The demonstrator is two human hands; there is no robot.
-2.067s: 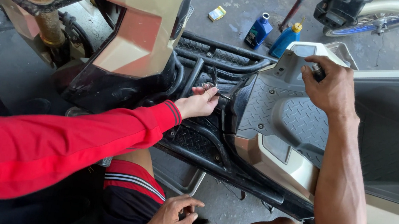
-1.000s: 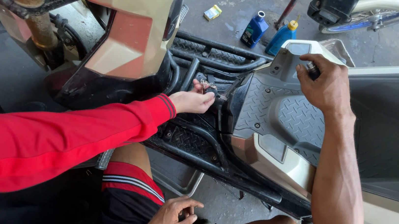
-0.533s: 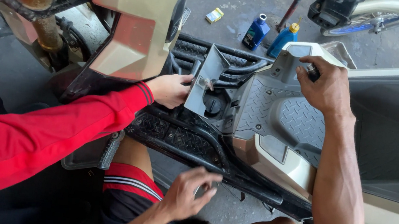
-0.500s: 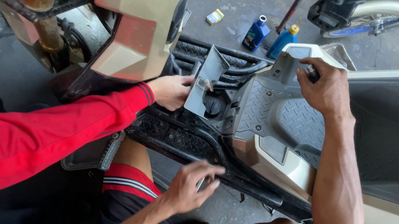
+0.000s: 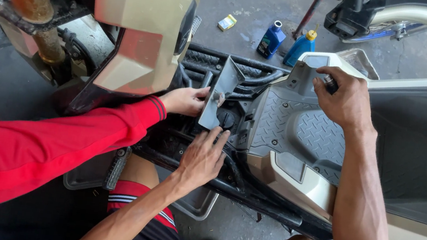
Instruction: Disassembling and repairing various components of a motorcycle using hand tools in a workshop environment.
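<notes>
Nearest the camera, at about six o'clock, the person's left hand (image 5: 201, 158) comes up from the lap, forearm slanting toward one o'clock, fingers spread and laid against the lower edge of the grey cover panel (image 5: 218, 94) and the black cap (image 5: 225, 119) beneath it. That panel stands tilted up at the centre of the scooter frame; it looks like thin moulded plastic, light and stiff but likely to crack at its clips, so it is best held by its long edges rather than a corner. At nine o'clock a co-worker's hand (image 5: 186, 100), in a red sleeve (image 5: 52, 145), pinches the panel's left edge. At three o'clock the person's right hand (image 5: 345, 99) rises on a nearly straight arm, fingers curled tight around a small dark tool (image 5: 330, 84) pressed to the upper corner of the grey floorboard (image 5: 302, 132). Farther off, at twelve o'clock, two blue bottles (image 5: 285, 43) stand on the concrete floor (image 5: 247, 2).
</notes>
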